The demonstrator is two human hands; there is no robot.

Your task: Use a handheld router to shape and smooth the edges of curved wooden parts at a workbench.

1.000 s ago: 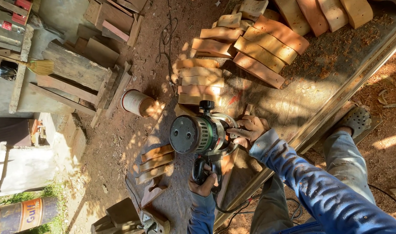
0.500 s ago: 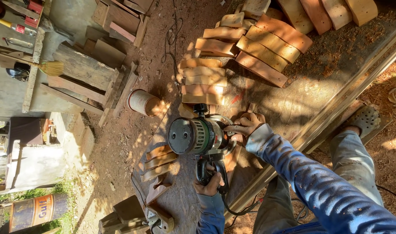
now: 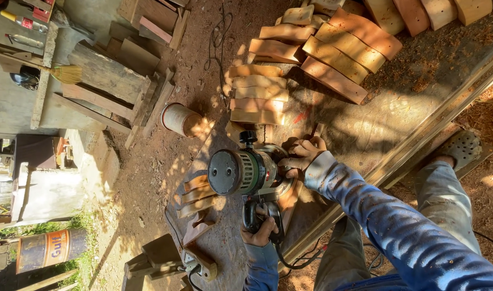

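Far to the left I see a rusty drum standing by the grass. I can't see into it. Up higher a straw broom leans by a rough wooden bench. Next comes a round can on the dirt, and I can't tell if anything is in it. Then some curved wood pieces lie side by side at the edge of the dusty worktable. Just beside them is the power tool, with a green round motor and a black top. It sits on the worktable, on a wood piece that it mostly hides. My left hand is wrapped tight around the black handle at the near end. My right hand is closed on the side of the tool's base, fingers curled over it. I think I am in the middle of running the tool along the wood. The next move needs both hands firm, the tool flat, and the black cord kept out of the way. Past the tool, stacks of cut wood blocks lie in rows. More big blocks lie to their right. A long metal rail runs along the table edge. Far right, my grey shoe rests on sawdust.
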